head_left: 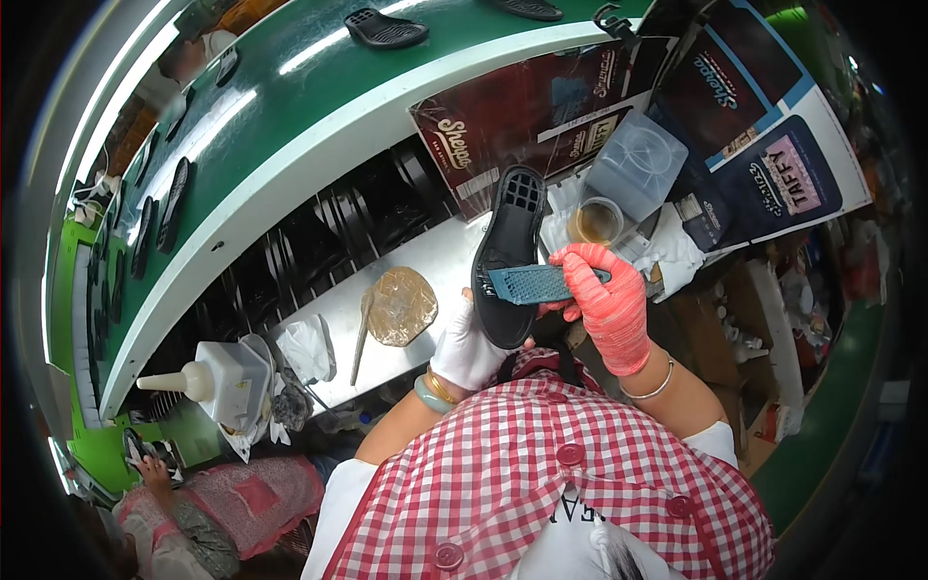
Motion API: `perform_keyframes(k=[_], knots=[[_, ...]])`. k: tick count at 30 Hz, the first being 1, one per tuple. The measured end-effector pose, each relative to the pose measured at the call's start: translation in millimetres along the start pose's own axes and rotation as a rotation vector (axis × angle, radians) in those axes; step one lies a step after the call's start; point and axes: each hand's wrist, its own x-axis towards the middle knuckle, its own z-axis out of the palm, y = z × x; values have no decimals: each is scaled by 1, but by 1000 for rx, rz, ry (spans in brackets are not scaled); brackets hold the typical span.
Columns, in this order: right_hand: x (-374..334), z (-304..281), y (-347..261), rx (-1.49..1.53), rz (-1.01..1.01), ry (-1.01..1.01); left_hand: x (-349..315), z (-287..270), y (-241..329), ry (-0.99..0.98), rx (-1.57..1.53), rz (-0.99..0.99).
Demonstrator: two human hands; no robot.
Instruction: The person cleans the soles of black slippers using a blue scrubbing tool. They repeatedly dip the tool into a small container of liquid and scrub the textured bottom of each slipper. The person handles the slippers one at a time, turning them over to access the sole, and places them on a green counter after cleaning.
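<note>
My left hand (467,346), in a white fingertip-less glove, grips a black shoe sole (498,237) near its lower end. The sole is tilted upright before me, its far end showing a grid of square hollows. In my right hand (609,304), which wears a pink-red knitted glove, is a flat blue-green brush-like tool (536,285) with a dotted surface. This tool lies across the lower half of the sole and appears to touch it. Just beyond the right hand stands a clear cup (595,222) with some amber liquid.
A metal work surface (333,387) bears a round brown lid-like piece (401,306) with a stick beside it. Left of that is a white spout bottle (232,384). Black soles (385,29) lie along the green conveyor belt (290,97). Another person (193,512) sits at lower left.
</note>
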Motion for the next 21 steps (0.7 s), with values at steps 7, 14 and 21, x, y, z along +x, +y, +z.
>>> perform_keyframes(k=[7,14,21], knots=[[-10,4,-6,-38,85,-41,1,-8,2,56,-4,-38],[-12,2,-5,-142,95,-138,0,-9,4,131,13,-94],[-1,1,-12,-235,152,-361,1,-27,11,123,10,-236]])
